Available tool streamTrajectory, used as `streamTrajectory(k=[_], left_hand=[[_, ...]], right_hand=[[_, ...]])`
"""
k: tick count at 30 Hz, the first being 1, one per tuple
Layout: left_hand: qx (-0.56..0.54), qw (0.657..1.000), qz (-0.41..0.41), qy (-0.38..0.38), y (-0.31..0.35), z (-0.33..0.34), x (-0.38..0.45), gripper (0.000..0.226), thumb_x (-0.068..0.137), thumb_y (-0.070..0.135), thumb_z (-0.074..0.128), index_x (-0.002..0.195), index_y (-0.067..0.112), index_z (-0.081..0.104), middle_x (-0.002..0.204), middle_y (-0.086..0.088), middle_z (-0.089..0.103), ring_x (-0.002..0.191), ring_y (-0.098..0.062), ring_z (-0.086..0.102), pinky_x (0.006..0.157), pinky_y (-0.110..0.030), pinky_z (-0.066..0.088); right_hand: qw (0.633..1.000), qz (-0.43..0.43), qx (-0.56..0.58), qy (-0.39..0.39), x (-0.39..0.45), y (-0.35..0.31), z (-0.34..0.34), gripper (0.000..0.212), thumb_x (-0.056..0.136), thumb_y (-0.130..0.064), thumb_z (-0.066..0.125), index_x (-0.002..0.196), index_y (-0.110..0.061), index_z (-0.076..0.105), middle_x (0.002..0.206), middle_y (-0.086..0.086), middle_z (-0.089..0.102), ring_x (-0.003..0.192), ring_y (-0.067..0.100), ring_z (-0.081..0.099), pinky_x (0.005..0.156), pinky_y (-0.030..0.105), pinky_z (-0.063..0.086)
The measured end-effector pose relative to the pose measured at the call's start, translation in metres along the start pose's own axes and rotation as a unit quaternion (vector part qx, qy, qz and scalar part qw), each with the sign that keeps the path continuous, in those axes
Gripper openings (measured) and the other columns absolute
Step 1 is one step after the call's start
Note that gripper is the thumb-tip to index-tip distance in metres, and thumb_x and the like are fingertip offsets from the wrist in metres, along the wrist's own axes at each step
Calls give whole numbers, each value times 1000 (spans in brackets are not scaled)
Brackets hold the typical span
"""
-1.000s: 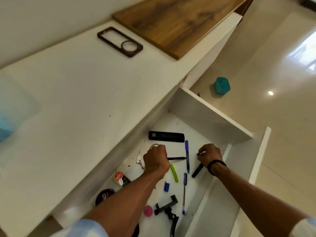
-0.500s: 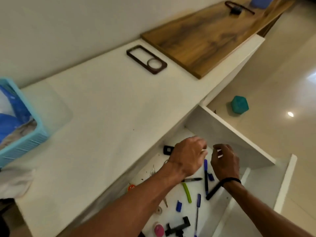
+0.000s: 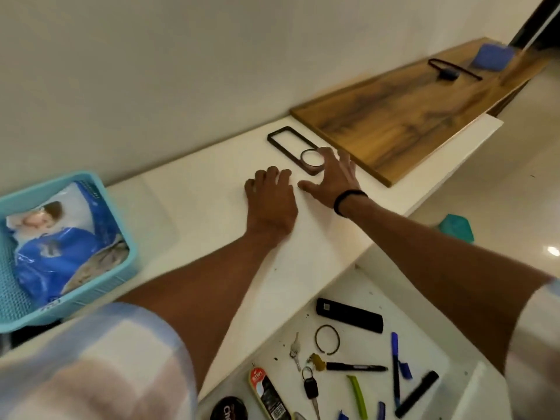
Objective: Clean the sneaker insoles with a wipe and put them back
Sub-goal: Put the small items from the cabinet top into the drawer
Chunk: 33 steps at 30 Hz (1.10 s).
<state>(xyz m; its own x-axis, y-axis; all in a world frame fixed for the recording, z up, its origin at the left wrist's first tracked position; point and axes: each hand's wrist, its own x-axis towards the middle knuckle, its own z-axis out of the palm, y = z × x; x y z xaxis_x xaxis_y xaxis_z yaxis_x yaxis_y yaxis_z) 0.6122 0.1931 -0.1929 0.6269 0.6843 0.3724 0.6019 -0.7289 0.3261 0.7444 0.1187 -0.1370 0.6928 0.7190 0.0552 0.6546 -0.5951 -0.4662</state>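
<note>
No sneaker or insole is in view. A blue and white wipes pack (image 3: 60, 237) lies in a teal basket (image 3: 122, 213) at the left of the white countertop (image 3: 197, 207). My left hand (image 3: 269, 204) rests on the counter's middle with bent fingers, their tips down on the surface. Just right of it my right hand (image 3: 331, 175) lies flat with fingers spread, fingertips at the ring end of a dark phone case (image 3: 280, 136). Neither hand visibly holds anything.
A wooden board (image 3: 394, 122) lies at the counter's far right with a black strap and a blue item on it. Below my arms an open white drawer (image 3: 360, 298) holds a black bar (image 3: 348, 318), keys, pens and polish tins. A teal object (image 3: 456, 227) sits on the floor.
Both hands have left the drawer and moved up onto the countertop beside the phone case. The view has swung left, bringing the teal basket fully into sight.
</note>
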Motion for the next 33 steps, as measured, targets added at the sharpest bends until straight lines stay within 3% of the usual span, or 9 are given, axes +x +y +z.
streamTrajectory(k=[2, 5, 10, 13, 18, 22, 26, 30, 33], left_hand=[[11, 1000, 1, -18, 2, 2, -1, 46, 102, 21, 41, 148, 22, 44, 149, -2, 44, 138, -28, 38, 119, -51, 25], [8, 1000, 13, -19, 5, 1, -3, 51, 101, 13, 43, 151, 21, 40, 156, -1, 39, 147, -28, 31, 124, -54, 16], [3, 999, 44, -6, 7, 1, -9, 48, 102, 16, 48, 149, 21, 45, 155, -2, 45, 147, -29, 35, 124, -56, 20], [-3, 999, 33, -9, 7, 3, -8, 47, 104, 20, 46, 151, 22, 43, 158, -3, 41, 149, -29, 32, 123, -57, 20], [2, 999, 44, 21, 5, 7, -8, 42, 107, 27, 42, 150, 25, 43, 160, -6, 39, 146, -29, 36, 119, -57, 26], [12, 991, 114, 64, 11, 0, -10, 45, 109, 44, 41, 150, 24, 46, 161, -11, 39, 144, -30, 40, 118, -56, 28], [-33, 976, 210, 54, 20, -18, -25, 46, 111, 43, 34, 150, 23, 46, 161, -9, 38, 147, -29, 37, 122, -54, 21], [-71, 967, 242, 15, 36, -32, -64, 47, 110, 41, 35, 152, 22, 45, 162, -7, 37, 150, -28, 32, 123, -56, 19], [-75, 955, 282, -55, 57, -35, -97, 51, 108, 48, 35, 153, 24, 44, 164, -6, 35, 152, -27, 29, 123, -56, 19]], right_hand=[[1000, 22, -19, -13, 21, -7, 3, 78, 81, -44, 77, 145, -21, 39, 145, 13, 43, 134, 35, 37, 104, 46, 42], [998, 38, -8, 39, 35, -4, 4, 58, 78, -33, 77, 130, -17, 56, 126, 9, 61, 121, 30, 53, 84, 35, 48], [998, 54, -27, 24, 31, 3, 1, 27, 78, -33, 76, 98, -16, 73, 116, 7, 63, 117, 28, 51, 78, 35, 47], [997, 69, -5, 21, 26, 4, 2, 31, 73, -44, 80, 78, -19, 64, 96, 3, 64, 106, 26, 55, 72, 40, 53], [998, 62, -5, 29, 7, 2, -10, 35, 69, -46, 86, 72, -16, 68, 75, -2, 66, 82, 16, 62, 65, 33, 55], [997, 56, 19, 56, -26, 11, -28, 37, 70, -50, 86, 73, -17, 71, 72, -5, 67, 75, 8, 61, 59, 24, 49], [993, 53, 75, 70, -73, 30, -46, 34, 72, -49, 84, 76, -18, 72, 76, -10, 65, 78, 3, 58, 62, 19, 40], [994, 41, 70, 75, -130, 64, -58, 29, 73, -52, 81, 78, -26, 70, 89, -20, 60, 93, 8, 56, 82, 39, 53], [993, 40, 68, 89, -177, 94, -64, 30, 73, -58, 77, 77, -31, 65, 101, -18, 62, 98, 11, 58, 84, 47, 56]])
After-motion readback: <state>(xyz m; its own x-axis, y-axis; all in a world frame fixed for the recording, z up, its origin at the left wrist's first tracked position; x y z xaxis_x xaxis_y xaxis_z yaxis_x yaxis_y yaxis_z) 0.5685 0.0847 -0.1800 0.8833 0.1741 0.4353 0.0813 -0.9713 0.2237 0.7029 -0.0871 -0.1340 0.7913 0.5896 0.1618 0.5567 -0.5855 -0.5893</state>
